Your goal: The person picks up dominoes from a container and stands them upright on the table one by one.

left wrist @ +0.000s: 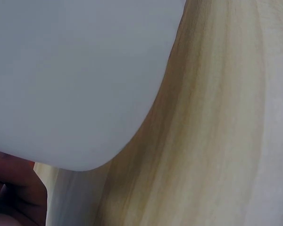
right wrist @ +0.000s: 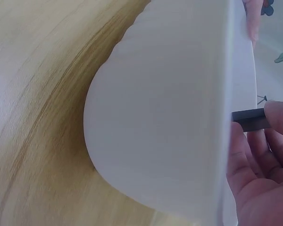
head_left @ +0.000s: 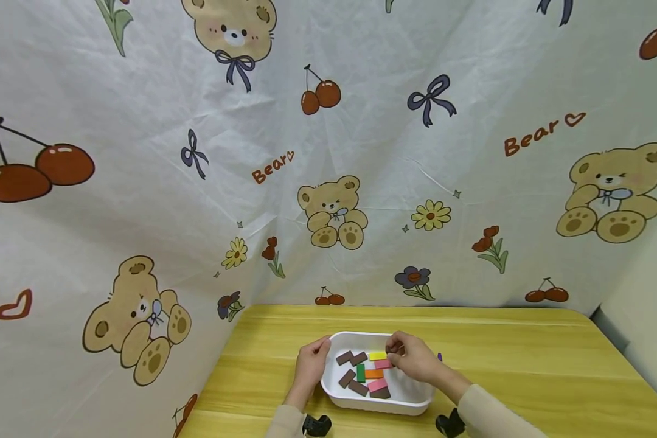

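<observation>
A white plastic tub (head_left: 339, 398) with rounded corners stands on the wooden table. Small flat rectangular blocks lie in it: several dark brown ones (head_left: 358, 388), a green block (head_left: 361, 373), an orange block (head_left: 373, 374), a yellow block (head_left: 378, 356) and pink blocks (head_left: 377, 385). My left hand (head_left: 311, 364) holds the tub's left rim, thumb at the edge. At the far right part of the tub, my right hand (head_left: 416, 359) pinches a dark brown block (right wrist: 251, 120) between thumb and fingers. In the left wrist view the tub wall hides the blocks.
The yellow wood-grain table (head_left: 525, 365) runs out to both sides. A printed cloth (head_left: 361, 152) with bears and cherries hangs behind and at the left. A small purple thing (head_left: 440, 357) shows just beyond the right hand, mostly hidden.
</observation>
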{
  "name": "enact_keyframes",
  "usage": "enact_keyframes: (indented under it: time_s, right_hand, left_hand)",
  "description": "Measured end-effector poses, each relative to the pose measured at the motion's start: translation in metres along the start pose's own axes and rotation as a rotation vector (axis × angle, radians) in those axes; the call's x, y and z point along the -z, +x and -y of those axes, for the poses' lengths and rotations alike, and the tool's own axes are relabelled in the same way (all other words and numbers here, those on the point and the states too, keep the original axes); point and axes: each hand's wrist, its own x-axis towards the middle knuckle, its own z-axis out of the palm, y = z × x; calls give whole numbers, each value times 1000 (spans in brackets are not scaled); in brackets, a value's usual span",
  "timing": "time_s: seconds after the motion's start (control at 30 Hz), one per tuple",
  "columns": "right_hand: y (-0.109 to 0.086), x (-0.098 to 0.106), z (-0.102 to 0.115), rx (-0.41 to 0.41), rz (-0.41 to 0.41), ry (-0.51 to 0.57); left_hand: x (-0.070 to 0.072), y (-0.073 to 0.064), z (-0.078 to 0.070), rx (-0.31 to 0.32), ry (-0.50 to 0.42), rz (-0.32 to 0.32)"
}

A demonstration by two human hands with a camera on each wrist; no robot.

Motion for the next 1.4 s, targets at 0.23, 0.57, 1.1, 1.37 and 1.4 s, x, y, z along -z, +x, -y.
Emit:
enact_keyframes:
  time_s: [0.23,0.57,1.1,1.37,1.4]
  right_hand:
    - [-5,9,7,-52,-5,32]
    - [-16,20,4,9,22,46]
    - [-31,44,0,-15,-9,87]
    - [-34,58,-6,-95,-58,93]
    - [-35,60,-7,-100,-62,98]
  left_hand:
    - [0,0,-2,11,-2,-5]
    - [1,-1,-5,5,0,4]
    - [0,0,1,3,15,-1]
    - [1,-1,1,11,11,6]
    - [1,-1,0,11,13,6]
